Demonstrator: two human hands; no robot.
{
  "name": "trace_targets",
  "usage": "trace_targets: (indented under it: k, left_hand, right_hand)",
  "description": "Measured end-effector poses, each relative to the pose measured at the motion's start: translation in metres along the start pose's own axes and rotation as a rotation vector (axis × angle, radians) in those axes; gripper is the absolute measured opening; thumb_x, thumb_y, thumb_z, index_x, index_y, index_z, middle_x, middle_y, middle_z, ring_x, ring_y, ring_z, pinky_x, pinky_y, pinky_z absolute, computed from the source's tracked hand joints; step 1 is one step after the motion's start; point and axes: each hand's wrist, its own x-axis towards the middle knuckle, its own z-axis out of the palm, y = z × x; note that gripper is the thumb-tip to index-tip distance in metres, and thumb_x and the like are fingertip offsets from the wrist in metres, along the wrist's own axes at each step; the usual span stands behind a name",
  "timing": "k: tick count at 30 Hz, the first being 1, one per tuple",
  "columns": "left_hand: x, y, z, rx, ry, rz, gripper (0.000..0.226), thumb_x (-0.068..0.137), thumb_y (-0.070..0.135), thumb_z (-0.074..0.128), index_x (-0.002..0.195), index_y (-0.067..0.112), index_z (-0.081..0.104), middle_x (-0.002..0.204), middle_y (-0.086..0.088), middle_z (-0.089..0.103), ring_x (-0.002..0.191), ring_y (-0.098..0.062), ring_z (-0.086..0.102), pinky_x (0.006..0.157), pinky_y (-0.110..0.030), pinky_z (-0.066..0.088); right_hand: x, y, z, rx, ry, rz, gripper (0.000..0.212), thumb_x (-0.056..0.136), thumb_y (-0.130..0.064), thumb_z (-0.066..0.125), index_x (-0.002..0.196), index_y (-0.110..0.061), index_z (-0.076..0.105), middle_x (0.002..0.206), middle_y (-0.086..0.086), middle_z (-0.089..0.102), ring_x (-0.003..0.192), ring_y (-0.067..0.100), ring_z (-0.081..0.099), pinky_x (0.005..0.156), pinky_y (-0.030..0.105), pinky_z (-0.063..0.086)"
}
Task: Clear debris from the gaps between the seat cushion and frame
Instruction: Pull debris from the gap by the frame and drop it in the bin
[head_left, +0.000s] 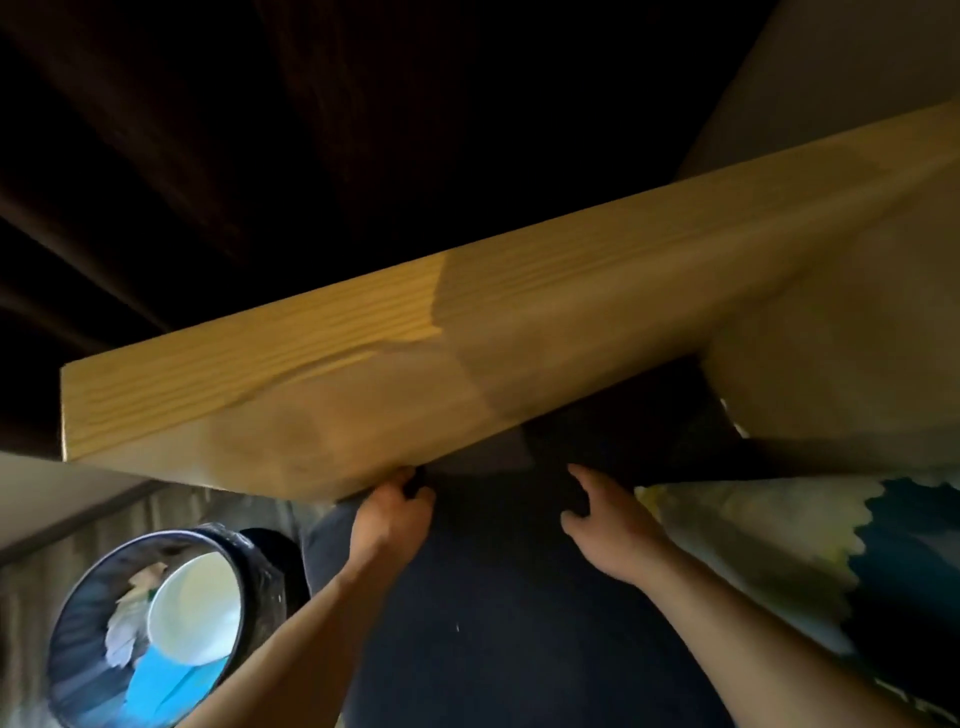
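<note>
Dark fabric of the seat cushion (498, 597) lies under both bare hands, just below a pale wooden frame board (415, 364).

The left hand (392, 519) has its fingers (410, 480) curled tight at the seam where cushion meets board, pinching something small and dark there; whether that is debris or a fold of the fabric cannot be told. The right hand (605, 525) is spread wide, fingers (584, 480) loosely apart and grasping nothing, palm down over the cushion near the same gap. The board runs on a slant from lower left to upper right above the hands. A patterned cushion (810, 561) in cream, yellow and dark blue lies to the right, beside the right forearm. At lower left stands a lined waste bin (78, 613) holding a white cup (197, 608), crumpled paper and something blue.
</note>
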Motion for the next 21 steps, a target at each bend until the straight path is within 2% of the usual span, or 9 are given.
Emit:
trace_targets:
  k: [3,5,7,11,14,16,19,21]
  left_hand:
    - [0.011,-0.002,0.005,0.058,-0.051,0.001,0.047,0.091,0.031,0.049,0.137,0.024,0.046,0.143,-0.011,0.048,0.127,-0.034,0.045,0.1,-0.032,0.036]
    - [0.02,-0.001,0.012,0.144,-0.092,0.01,0.053,0.09,0.034,0.046,0.141,0.021,0.039,0.149,-0.009,0.039,0.134,-0.031,0.035,0.109,-0.033,0.027]
    - [0.026,0.002,0.019,0.198,-0.104,0.001,0.057,0.089,0.038,0.043,0.142,0.02,0.036,0.15,-0.01,0.037,0.136,-0.03,0.032,0.112,-0.034,0.023]
    - [0.036,0.012,0.029,0.214,-0.102,-0.062,0.053,0.086,0.044,0.04,0.129,0.016,0.053,0.139,-0.012,0.051,0.126,-0.032,0.044,0.104,-0.036,0.032]
    - [0.042,0.021,0.033,0.251,-0.128,-0.104,0.05,0.088,0.046,0.038,0.115,0.01,0.061,0.127,-0.015,0.059,0.117,-0.033,0.052,0.091,-0.034,0.036]
    - [0.048,0.027,0.035,0.25,-0.149,-0.13,0.051,0.088,0.046,0.035,0.111,0.011,0.064,0.125,-0.015,0.061,0.114,-0.033,0.054,0.088,-0.035,0.036]
    - [0.053,0.031,0.039,0.225,-0.174,-0.156,0.053,0.085,0.05,0.038,0.112,0.014,0.065,0.13,-0.013,0.059,0.118,-0.033,0.052,0.092,-0.037,0.036]
    - [0.056,0.031,0.039,0.217,-0.181,-0.161,0.054,0.083,0.053,0.041,0.115,0.017,0.063,0.133,-0.011,0.057,0.12,-0.032,0.05,0.093,-0.037,0.036]
  right_hand:
    - [0.034,-0.017,0.007,-0.131,-0.001,-0.121,0.063,0.092,-0.029,0.046,0.148,-0.026,0.018,0.158,-0.005,0.015,0.144,0.016,0.018,0.118,0.033,0.019]
    - [0.057,-0.025,0.009,-0.21,0.041,-0.206,0.061,0.092,-0.029,0.043,0.148,-0.028,0.019,0.157,-0.005,0.02,0.144,0.017,0.02,0.118,0.035,0.016]
    - [0.075,-0.026,0.008,-0.301,0.091,-0.248,0.058,0.091,-0.029,0.042,0.146,-0.028,0.021,0.155,-0.003,0.025,0.142,0.018,0.023,0.118,0.035,0.014]
    - [0.098,-0.016,0.008,-0.465,0.057,-0.23,0.052,0.095,-0.035,0.032,0.145,-0.028,0.023,0.155,-0.005,0.024,0.142,0.014,0.022,0.119,0.036,0.007]
    - [0.109,-0.02,0.009,-0.565,-0.054,-0.184,0.054,0.095,-0.031,0.029,0.148,-0.025,0.018,0.156,-0.003,0.021,0.144,0.016,0.019,0.119,0.038,0.005]
    - [0.116,-0.029,0.007,-0.565,-0.098,-0.13,0.054,0.092,-0.03,0.032,0.145,-0.022,0.026,0.153,0.002,0.029,0.141,0.021,0.024,0.117,0.037,0.012]
    - [0.12,-0.039,0.003,-0.557,-0.159,-0.061,0.049,0.087,-0.03,0.04,0.135,-0.019,0.042,0.143,0.007,0.042,0.132,0.028,0.037,0.108,0.038,0.032]
    - [0.121,-0.043,0.004,-0.576,-0.159,-0.071,0.046,0.086,-0.032,0.043,0.128,-0.016,0.049,0.136,0.01,0.047,0.126,0.029,0.043,0.102,0.038,0.038]
